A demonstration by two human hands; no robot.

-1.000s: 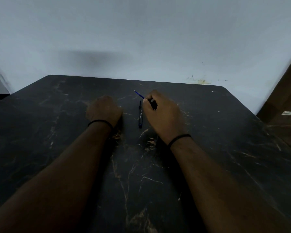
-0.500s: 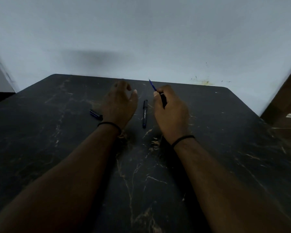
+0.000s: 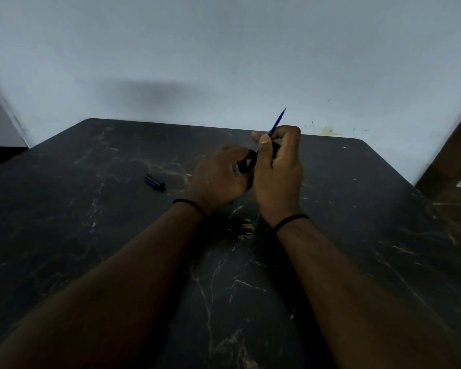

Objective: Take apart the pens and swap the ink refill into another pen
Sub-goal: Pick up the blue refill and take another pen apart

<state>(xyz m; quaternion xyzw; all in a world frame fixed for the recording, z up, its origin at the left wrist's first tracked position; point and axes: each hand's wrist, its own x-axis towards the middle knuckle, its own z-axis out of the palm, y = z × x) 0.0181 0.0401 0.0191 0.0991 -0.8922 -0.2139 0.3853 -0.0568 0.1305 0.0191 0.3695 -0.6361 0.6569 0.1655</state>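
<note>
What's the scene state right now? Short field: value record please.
surface: dark marbled table
right hand: grips blue refill, tip up and away
left hand: grips black pen body, partly hidden
loose part: dark pen piece on table, left of hands
swap: not yet done

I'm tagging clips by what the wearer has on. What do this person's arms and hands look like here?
Both forearms are bare, with no sleeves in view. The left hand and the right hand wear no gloves. Each wrist carries a thin black band: the left band and the right band. No rings or watch show.
</note>
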